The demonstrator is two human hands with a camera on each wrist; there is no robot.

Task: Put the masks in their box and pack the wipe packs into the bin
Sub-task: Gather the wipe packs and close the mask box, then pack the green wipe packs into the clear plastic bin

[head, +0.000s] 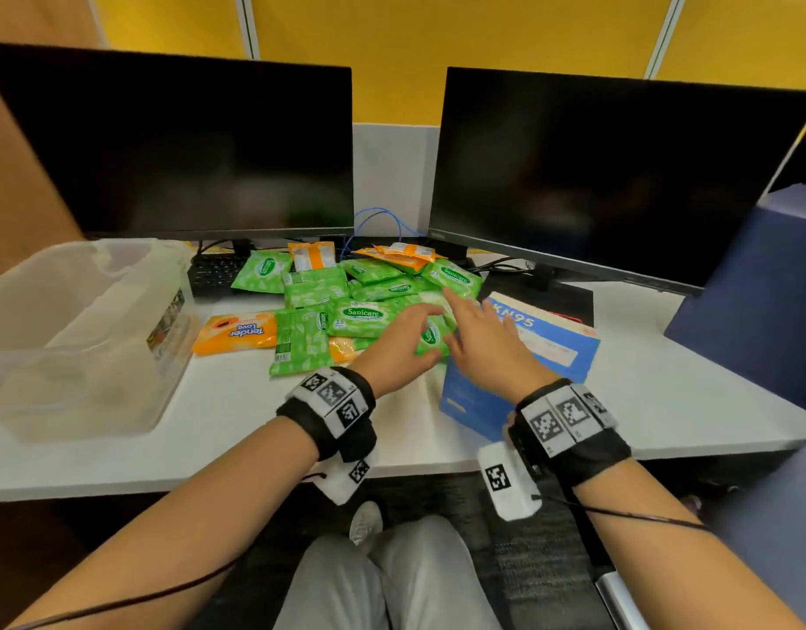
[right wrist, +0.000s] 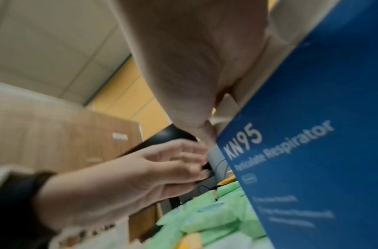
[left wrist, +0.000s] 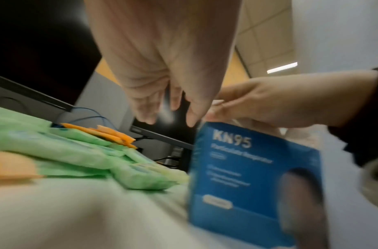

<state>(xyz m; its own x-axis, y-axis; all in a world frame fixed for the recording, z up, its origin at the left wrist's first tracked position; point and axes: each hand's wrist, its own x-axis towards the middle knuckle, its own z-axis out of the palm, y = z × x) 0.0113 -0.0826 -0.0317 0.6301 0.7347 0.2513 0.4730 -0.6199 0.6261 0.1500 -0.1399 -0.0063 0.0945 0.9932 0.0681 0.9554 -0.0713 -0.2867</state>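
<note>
A person's left hand [head: 403,338] and right hand [head: 485,343] reach, fingers spread and holding nothing, over a heap of green wipe packs [head: 360,311] on a white desk [head: 237,411]. The blue mask box [head: 523,356] stands just right of the heap, beneath the right wrist; no loose masks can be made out. The clear plastic bin [head: 74,329] waits well apart at the left edge. The step appears to be gathering packs; next, the hands likely need to close on a bundle and carry it leftward to the bin.
</note>
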